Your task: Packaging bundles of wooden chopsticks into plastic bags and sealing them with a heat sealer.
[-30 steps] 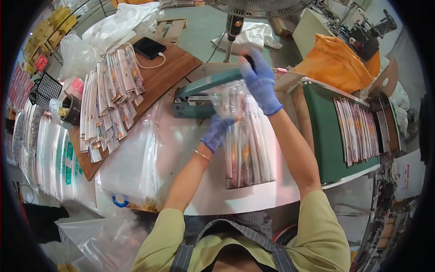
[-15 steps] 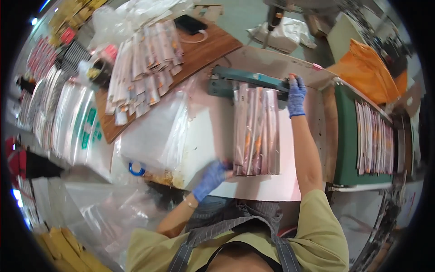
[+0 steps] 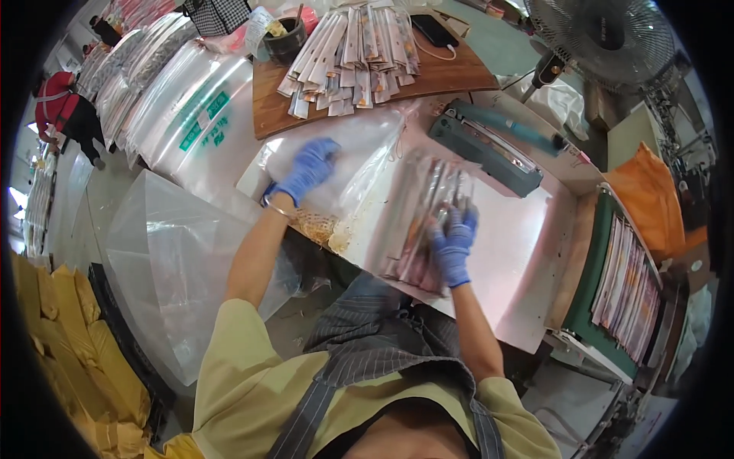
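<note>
My right hand [image 3: 453,246], in a blue glove, grips a clear plastic bag filled with long flat packets [image 3: 423,222] that lies on the white table [image 3: 512,252] in front of me. My left hand [image 3: 310,170], also gloved, rests with fingers spread on a pile of empty clear bags [image 3: 348,145] to the left. A green heat sealer [image 3: 489,141] sits beyond the filled bag, apart from it.
A wooden board [image 3: 267,115] at the back holds several loose packets [image 3: 355,46] and a phone [image 3: 434,30]. A green tray of packets [image 3: 627,283] stands right, an orange bag [image 3: 650,187] behind it, a fan [image 3: 604,38] above. A large clear bag [image 3: 164,260] hangs left.
My right hand has drawn the filled bag away from the sealer toward me. My left hand has gone from the table's near edge up onto the pile of empty bags.
</note>
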`<state>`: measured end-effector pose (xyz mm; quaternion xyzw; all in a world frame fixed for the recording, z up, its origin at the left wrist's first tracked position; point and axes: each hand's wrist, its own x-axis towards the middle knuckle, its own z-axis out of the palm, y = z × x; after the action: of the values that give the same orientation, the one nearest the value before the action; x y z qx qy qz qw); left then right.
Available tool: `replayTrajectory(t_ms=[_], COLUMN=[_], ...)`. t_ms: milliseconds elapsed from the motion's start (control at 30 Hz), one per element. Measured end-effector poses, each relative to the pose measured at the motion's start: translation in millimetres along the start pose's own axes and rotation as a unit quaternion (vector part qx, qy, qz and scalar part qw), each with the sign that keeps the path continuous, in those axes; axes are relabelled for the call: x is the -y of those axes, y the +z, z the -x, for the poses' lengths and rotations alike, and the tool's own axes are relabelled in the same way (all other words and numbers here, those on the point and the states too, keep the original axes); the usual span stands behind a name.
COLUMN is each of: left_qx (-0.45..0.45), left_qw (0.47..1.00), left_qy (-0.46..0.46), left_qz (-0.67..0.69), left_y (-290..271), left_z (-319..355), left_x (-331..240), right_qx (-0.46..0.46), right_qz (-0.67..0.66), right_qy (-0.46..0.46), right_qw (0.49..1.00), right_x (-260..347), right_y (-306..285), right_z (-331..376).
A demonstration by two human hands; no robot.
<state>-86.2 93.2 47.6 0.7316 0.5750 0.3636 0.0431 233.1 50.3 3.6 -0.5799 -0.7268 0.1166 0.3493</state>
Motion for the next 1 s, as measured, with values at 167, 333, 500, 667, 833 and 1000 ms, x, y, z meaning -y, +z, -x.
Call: replayTrajectory(t_ms=[167, 333, 500, 667, 833, 1000], left_qx=[0.075, -0.051, -0.061, -0.073, -0.232, -0.117], left_qw=[0.986, 0.983, 0.978, 0.949, 0.967, 0.967], left_qy=[0.01, -0.153, -0.11, -0.139, -0.063, 0.166], left_qz=[0.15, 0.089, 0.164, 0.272, 0.086, -0.151], left_y=[21.7, 2.0, -2.1, 30.3, -7.7, -14.0], left_z=[20.3, 3.2, 21.5, 26.8, -6.6, 9.9], left_x=[-113.9, -98.7, -127.6, -117.4, -98.5, -137.5], right_qx=[-0.054, -0.086, -0.031, 0.124, -0.076, -0.017], right_qz=[-0.286, -0.155, -0.366, -0.473, -0.11, -0.263], right_qy=[-0.055, -0.181, 0.025, 0.099, -0.168, -0.054], right_qw=[0.955, 0.967, 0.93, 0.867, 0.977, 0.963], right_x=[97.2, 83.8, 76.0, 85.9, 74.6, 120.3], right_y=[-1.7, -21.1, -9.8, -9.9, -7.2, -21.8], right_z=[-10.5, -33.9, -27.4, -37.5, -61.4, -35.6])
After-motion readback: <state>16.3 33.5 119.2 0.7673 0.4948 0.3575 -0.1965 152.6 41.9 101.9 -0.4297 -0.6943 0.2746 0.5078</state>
